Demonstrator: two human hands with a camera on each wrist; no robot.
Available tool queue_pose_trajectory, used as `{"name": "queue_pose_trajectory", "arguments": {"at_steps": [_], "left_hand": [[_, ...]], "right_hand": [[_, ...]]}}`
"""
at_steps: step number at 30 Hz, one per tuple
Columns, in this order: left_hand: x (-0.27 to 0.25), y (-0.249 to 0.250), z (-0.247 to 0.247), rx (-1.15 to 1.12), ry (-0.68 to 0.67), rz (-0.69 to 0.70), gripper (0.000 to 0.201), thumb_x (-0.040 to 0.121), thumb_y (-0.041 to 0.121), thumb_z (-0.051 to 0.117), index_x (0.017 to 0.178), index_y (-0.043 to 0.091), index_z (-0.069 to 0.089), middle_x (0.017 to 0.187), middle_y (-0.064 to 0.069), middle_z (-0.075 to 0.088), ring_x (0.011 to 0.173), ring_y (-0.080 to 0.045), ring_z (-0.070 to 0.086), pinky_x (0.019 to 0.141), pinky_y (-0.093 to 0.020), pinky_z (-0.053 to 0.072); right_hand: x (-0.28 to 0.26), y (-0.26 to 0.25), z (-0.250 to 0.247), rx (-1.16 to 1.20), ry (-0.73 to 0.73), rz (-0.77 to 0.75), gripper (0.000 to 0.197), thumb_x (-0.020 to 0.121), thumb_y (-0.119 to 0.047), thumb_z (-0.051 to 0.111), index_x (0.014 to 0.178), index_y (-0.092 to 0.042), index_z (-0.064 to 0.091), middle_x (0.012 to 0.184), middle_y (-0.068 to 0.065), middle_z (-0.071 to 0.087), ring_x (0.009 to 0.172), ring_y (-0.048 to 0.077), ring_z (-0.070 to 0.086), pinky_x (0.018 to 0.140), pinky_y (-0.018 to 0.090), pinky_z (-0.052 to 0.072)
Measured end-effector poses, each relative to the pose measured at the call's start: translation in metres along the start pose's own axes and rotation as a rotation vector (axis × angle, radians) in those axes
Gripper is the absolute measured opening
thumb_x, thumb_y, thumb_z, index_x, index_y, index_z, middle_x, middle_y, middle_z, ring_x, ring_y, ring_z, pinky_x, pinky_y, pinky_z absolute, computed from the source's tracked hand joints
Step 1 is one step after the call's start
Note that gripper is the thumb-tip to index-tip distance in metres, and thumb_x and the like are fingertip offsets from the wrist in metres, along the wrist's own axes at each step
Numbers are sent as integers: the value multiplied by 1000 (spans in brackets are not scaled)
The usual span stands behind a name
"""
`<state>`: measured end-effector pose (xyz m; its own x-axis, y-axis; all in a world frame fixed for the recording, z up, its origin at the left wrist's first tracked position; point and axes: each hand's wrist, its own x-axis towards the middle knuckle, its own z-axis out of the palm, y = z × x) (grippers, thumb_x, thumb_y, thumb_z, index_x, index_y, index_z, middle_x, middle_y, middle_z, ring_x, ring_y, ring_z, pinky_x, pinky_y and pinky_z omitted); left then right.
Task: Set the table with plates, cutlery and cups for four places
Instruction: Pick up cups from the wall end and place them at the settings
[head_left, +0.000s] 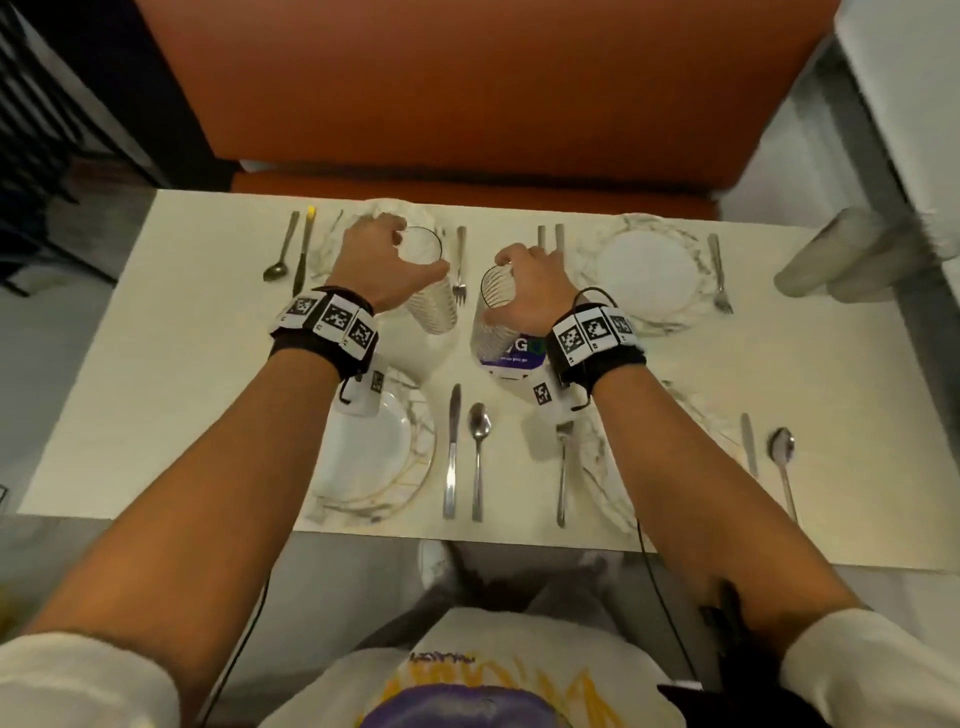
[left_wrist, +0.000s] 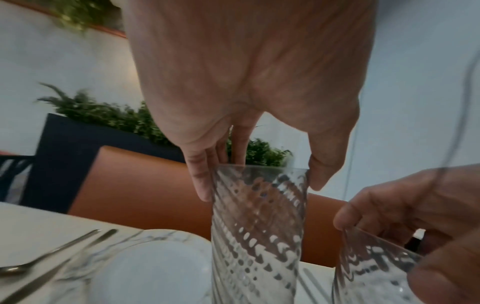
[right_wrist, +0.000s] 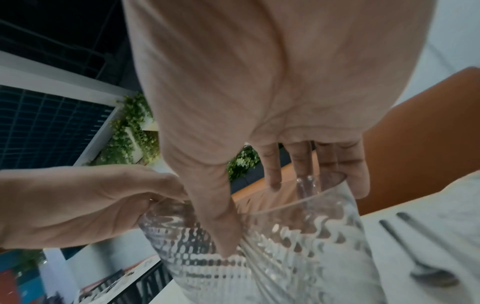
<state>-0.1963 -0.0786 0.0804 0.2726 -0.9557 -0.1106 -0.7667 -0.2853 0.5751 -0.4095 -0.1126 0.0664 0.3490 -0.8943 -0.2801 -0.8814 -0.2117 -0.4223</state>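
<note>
My left hand (head_left: 410, 249) grips a clear ribbed glass (head_left: 434, 306) by its rim, fingers on the far side and thumb near; the left wrist view shows the same grip (left_wrist: 259, 179) on that glass (left_wrist: 257, 226). Beside it, my right hand (head_left: 501, 286) holds a second ribbed glass (head_left: 491, 322) the same way, with the thumb (right_wrist: 223, 236) down its near wall. Both glasses stand upright over the table's middle; their bases are hidden. Plates lie at far left (head_left: 332, 254), far right (head_left: 647, 270) and near left (head_left: 369, 447); my right arm hides most of the near right one.
Cutlery flanks each plate: a far fork (head_left: 460, 265), a near knife (head_left: 452, 447), spoon (head_left: 479, 447) and fork (head_left: 563, 467). A white and purple object (head_left: 511, 358) shows below the right glass. An orange bench (head_left: 467, 104) runs behind the table (head_left: 182, 364).
</note>
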Motion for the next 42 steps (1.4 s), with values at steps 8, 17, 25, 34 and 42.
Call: {"name": "queue_pose_trajectory", "arguments": {"at_steps": [8,17,25,34,42], "left_hand": [[4,-101,-38,-8,16,-201,91,72,54,87,144,10,54,137,-14,58,128,-31,55,105,-43,48],[7,-139,-43,17,7,-244,83,77,37,88,144,8,51,140,-16,50,131,-34,50,108,-45,46],[8,-144,-40,1,-14,-253,81,79,30,85,147,7,46,143,-17,44,132,-35,49,109,-43,44],[8,-144,-38,33,-51,-275,88,79,27,85,151,8,39,147,-18,39,135,-39,46,110,-48,45],[6,-138,-44,241,-86,-274,106,76,59,82,155,11,29,151,-20,39,137,-44,44,111,-60,39]], "right_hand": [[15,-69,55,-22,-68,-40,86,68,-46,84,139,-21,43,134,8,49,125,32,38,101,46,43],[29,-93,72,-125,-123,-77,93,64,-50,86,140,-23,42,136,7,45,126,31,35,102,44,42],[31,-93,72,-141,-186,-65,85,67,-38,86,137,-25,41,132,6,45,124,29,37,94,40,45],[27,-91,71,-161,-255,-62,85,66,-34,87,136,-27,41,133,6,44,128,30,35,95,44,48],[22,-81,64,-13,-267,-48,94,71,-57,81,147,-25,36,144,6,42,135,29,32,102,45,40]]}}
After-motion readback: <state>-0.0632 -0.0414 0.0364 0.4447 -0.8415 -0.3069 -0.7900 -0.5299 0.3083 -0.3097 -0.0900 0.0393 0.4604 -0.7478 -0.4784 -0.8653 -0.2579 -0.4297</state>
